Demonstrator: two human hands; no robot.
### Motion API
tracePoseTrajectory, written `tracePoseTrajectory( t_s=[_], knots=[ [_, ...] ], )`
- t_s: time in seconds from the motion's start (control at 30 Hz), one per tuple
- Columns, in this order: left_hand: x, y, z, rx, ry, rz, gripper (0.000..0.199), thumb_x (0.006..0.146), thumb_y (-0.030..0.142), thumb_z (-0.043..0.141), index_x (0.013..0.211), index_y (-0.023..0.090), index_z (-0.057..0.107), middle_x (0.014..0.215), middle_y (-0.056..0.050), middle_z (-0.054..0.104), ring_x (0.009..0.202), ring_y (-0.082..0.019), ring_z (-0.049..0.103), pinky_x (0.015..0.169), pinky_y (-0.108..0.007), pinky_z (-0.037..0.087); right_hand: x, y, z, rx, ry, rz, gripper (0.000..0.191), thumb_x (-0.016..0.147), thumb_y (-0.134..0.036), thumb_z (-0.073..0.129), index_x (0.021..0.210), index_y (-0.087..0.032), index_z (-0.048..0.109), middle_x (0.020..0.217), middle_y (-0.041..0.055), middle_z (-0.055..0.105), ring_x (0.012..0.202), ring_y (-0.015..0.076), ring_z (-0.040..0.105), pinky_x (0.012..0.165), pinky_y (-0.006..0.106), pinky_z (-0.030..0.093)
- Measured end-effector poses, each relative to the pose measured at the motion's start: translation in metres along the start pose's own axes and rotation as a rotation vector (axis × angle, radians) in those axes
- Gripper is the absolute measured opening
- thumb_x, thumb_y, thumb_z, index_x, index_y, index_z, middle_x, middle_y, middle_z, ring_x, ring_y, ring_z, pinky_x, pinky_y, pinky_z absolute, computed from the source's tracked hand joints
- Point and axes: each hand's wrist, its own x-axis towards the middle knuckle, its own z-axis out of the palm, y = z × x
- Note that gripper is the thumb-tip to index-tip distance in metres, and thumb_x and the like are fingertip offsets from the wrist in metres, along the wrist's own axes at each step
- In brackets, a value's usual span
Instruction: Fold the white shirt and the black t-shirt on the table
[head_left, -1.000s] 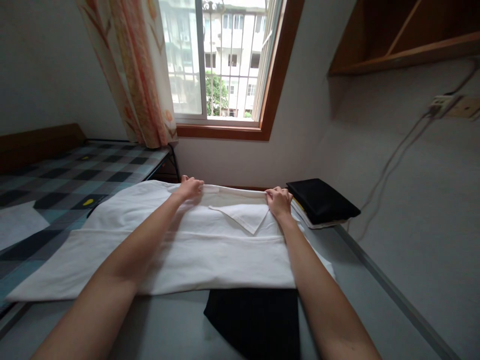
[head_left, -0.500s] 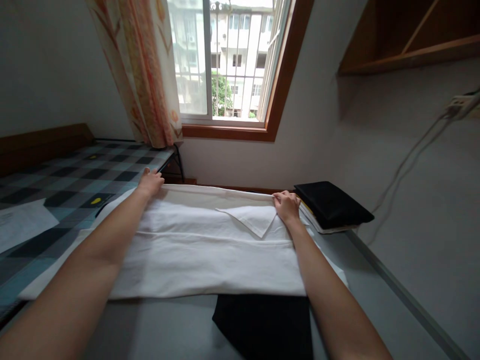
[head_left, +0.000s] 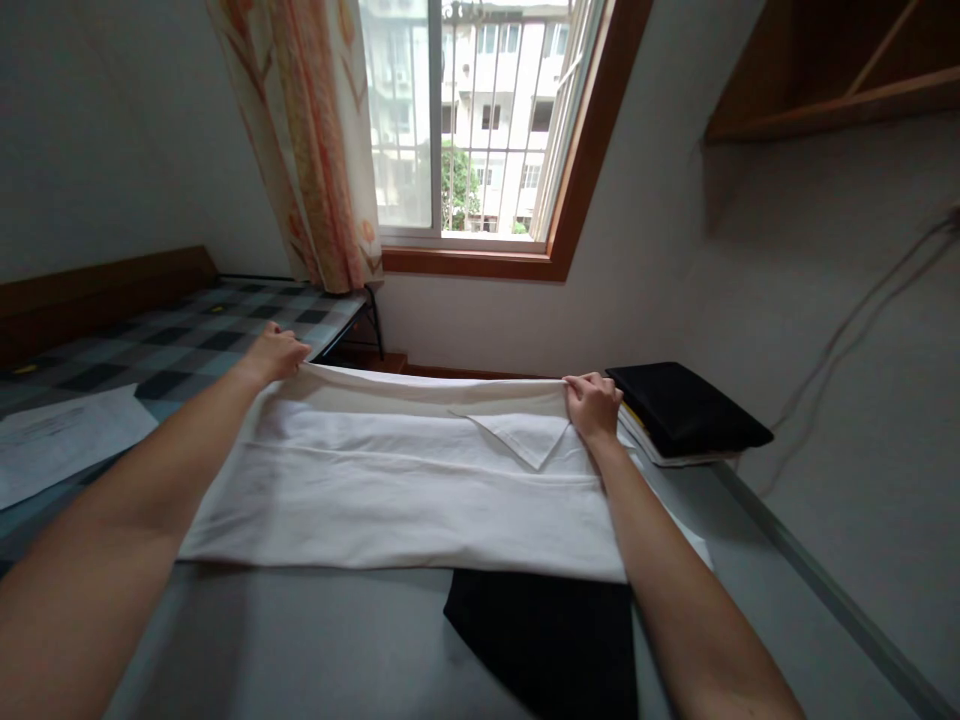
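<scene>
A white cloth point(head_left: 405, 500) stretches across the grey tabletop point(head_left: 337, 640), with a pointed flap folded over at its upper right. My left hand point(head_left: 276, 352) is closed on the cloth's far left corner, which looks slightly lifted. At the far right corner, my right hand point(head_left: 594, 402) pinches the same edge. From under the cloth's near edge a black piece point(head_left: 555, 640) sticks out toward me.
Right of my right hand lies a black folder point(head_left: 686, 410) on a stack of papers. At the left is a checkered bed point(head_left: 187, 340) with a printed sheet point(head_left: 67, 435). A curtain point(head_left: 322, 150) hangs beside the barred window, and a wooden shelf point(head_left: 847, 115) juts out at upper right.
The cloth's left part has been pulled in off the bed side, and its far left corner is now raised in my left hand. The whole view has shifted a little.
</scene>
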Motion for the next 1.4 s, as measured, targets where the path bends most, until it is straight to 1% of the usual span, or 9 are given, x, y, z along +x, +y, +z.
tracePoseTrajectory(
  t_s=[0.3, 0.37, 0.47, 0.63, 0.77, 0.87, 1.03, 1.23, 1.4],
  knots=[
    [-0.027, -0.016, -0.016, 0.041, 0.182, -0.017, 0.006, 0.074, 0.015, 0.057, 0.076, 0.014, 0.063, 0.105, -0.009, 0.069, 0.105, -0.023, 0.049, 0.103, -0.047, 0.017, 0.002, 0.002, -0.001, -0.005, -0.019, -0.027, 0.029, 0.089, -0.026, 0.048, 0.101, -0.021, 0.074, 0.102, 0.0119, 0.064, 0.098, 0.0272, 0.048, 0.083, 0.039, 0.031],
    [-0.031, -0.016, -0.016, -0.009, 0.177, 0.027, 0.008, 0.072, 0.011, 0.056, 0.076, 0.014, 0.062, 0.111, -0.009, 0.069, 0.11, -0.022, 0.049, 0.104, -0.046, 0.014, 0.002, 0.003, -0.002, 0.01, -0.028, -0.044, 0.028, 0.089, -0.026, 0.048, 0.099, -0.02, 0.073, 0.102, 0.0109, 0.065, 0.098, 0.0261, 0.05, 0.084, 0.038, 0.031],
    [-0.041, -0.01, -0.016, 0.015, 0.08, 0.048, 0.009, 0.074, 0.012, 0.055, 0.078, 0.016, 0.062, 0.097, -0.008, 0.073, 0.099, -0.02, 0.056, 0.103, -0.042, 0.016, 0.001, 0.004, -0.005, 0.033, -0.056, -0.087, 0.026, 0.088, -0.025, 0.049, 0.097, -0.019, 0.073, 0.1, 0.0092, 0.066, 0.096, 0.0241, 0.053, 0.087, 0.037, 0.031],
    [-0.064, -0.008, -0.027, 0.051, 0.02, -0.016, 0.011, 0.08, 0.015, 0.049, 0.083, 0.016, 0.06, 0.094, -0.007, 0.073, 0.083, -0.018, 0.062, 0.083, -0.03, 0.031, 0.001, 0.003, -0.027, 0.048, -0.108, -0.141, 0.027, 0.089, -0.023, 0.047, 0.098, -0.019, 0.072, 0.095, 0.0079, 0.067, 0.09, 0.0216, 0.057, 0.083, 0.034, 0.033],
    [-0.091, -0.02, -0.033, 0.037, 0.115, -0.118, 0.013, 0.084, 0.021, 0.046, 0.086, 0.018, 0.058, 0.094, -0.005, 0.07, 0.081, -0.019, 0.061, 0.07, -0.026, 0.033, -0.006, 0.003, -0.059, 0.019, -0.081, -0.241, 0.028, 0.093, -0.026, 0.045, 0.099, -0.019, 0.072, 0.094, 0.0083, 0.066, 0.089, 0.0216, 0.057, 0.081, 0.033, 0.034],
    [-0.115, -0.023, -0.023, 0.005, 0.165, -0.071, 0.016, 0.084, 0.023, 0.043, 0.08, 0.02, 0.058, 0.09, -0.006, 0.068, 0.081, -0.021, 0.061, 0.074, -0.028, 0.035, -0.025, 0.008, -0.08, -0.058, -0.071, -0.374, 0.026, 0.093, -0.026, 0.047, 0.102, -0.02, 0.071, 0.094, 0.0084, 0.065, 0.091, 0.0225, 0.056, 0.085, 0.034, 0.033],
    [-0.149, -0.004, 0.01, -0.017, 0.034, 0.012, 0.019, 0.081, 0.023, 0.043, 0.076, 0.024, 0.061, 0.091, -0.006, 0.069, 0.082, -0.024, 0.062, 0.076, -0.032, 0.037, -0.07, 0.02, -0.089, -0.129, -0.211, -0.549, 0.025, 0.092, -0.022, 0.049, 0.103, -0.024, 0.071, 0.093, 0.0069, 0.066, 0.09, 0.0218, 0.055, 0.089, 0.035, 0.032],
    [-0.161, 0.02, 0.017, 0.005, 0.048, 0.004, 0.019, 0.082, 0.021, 0.044, 0.082, 0.023, 0.063, 0.098, -0.009, 0.069, 0.092, -0.026, 0.064, 0.077, -0.034, 0.038, -0.088, 0.018, -0.083, -0.217, -0.191, -0.466, 0.021, 0.088, -0.022, 0.053, 0.1, -0.022, 0.071, 0.099, 0.0086, 0.066, 0.095, 0.0249, 0.052, 0.089, 0.038, 0.031],
    [-0.162, 0.008, 0.005, -0.037, 0.082, -0.169, 0.027, 0.088, 0.024, 0.038, 0.094, 0.021, 0.064, 0.105, -0.009, 0.067, 0.083, -0.024, 0.064, 0.068, -0.031, 0.038, -0.085, 0.007, -0.099, -0.219, -0.043, -0.392, 0.025, 0.091, -0.022, 0.047, 0.104, -0.02, 0.068, 0.104, 0.0104, 0.065, 0.1, 0.0264, 0.05, 0.091, 0.04, 0.029]
  ],
)
